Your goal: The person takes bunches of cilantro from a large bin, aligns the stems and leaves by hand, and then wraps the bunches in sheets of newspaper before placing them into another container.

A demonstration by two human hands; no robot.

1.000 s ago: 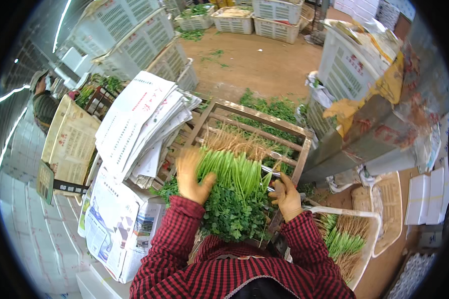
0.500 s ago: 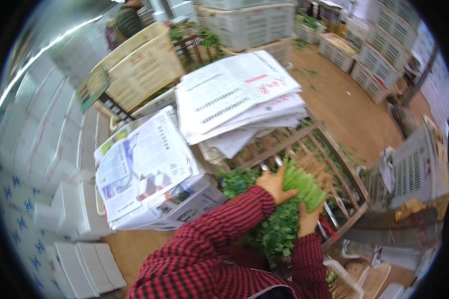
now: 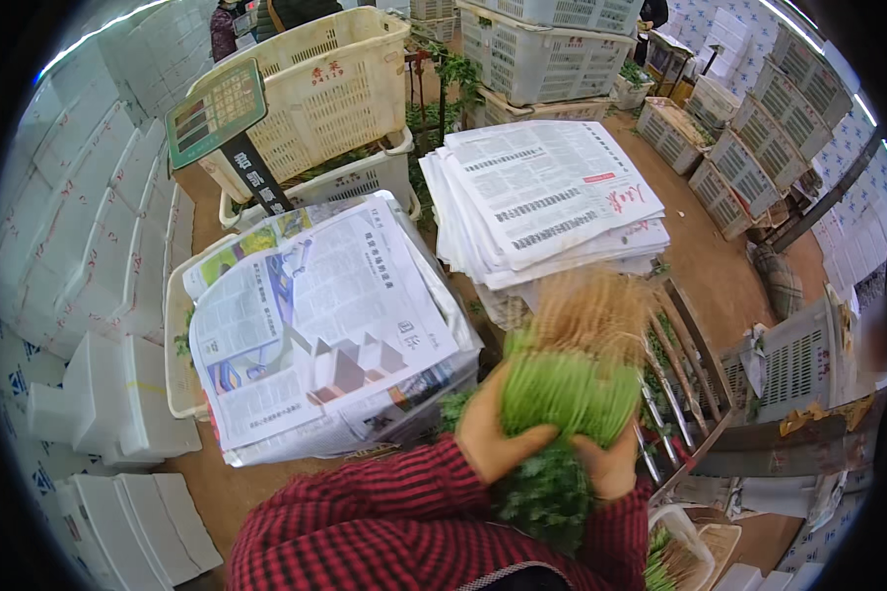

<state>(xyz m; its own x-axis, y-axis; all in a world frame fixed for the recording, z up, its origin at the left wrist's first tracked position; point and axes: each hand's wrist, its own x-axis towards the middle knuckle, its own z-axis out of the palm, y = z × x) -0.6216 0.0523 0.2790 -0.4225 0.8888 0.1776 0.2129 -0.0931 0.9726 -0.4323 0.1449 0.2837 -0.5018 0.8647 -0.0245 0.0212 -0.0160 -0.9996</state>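
A bunch of coriander (image 3: 567, 389) is held up in front of me, its tan roots pointing away and its dark leaves hanging toward my body. My left hand (image 3: 491, 433) wraps the bunch from the left, thumb across the lower stems. On the other side my right hand (image 3: 609, 461) closes round it, its thumb near the left one. The roots are blurred by motion. Beneath and to the right lies a brown-framed rack (image 3: 695, 355) with metal bars. A stack of newspapers (image 3: 552, 187) sits just beyond the bunch.
Left of my hands stands a crate topped with newspaper sheets (image 3: 335, 315). Behind it are a scale display (image 3: 215, 113) and a cream crate (image 3: 315, 89). Stacked white crates (image 3: 547, 59) stand at the back, foam boxes (image 3: 99, 217) along the left. A grey crate (image 3: 793, 360) is at right.
Both hands have raised the coriander off the rack and turned its roots away from me. My view has shifted, showing more of the back of the room.
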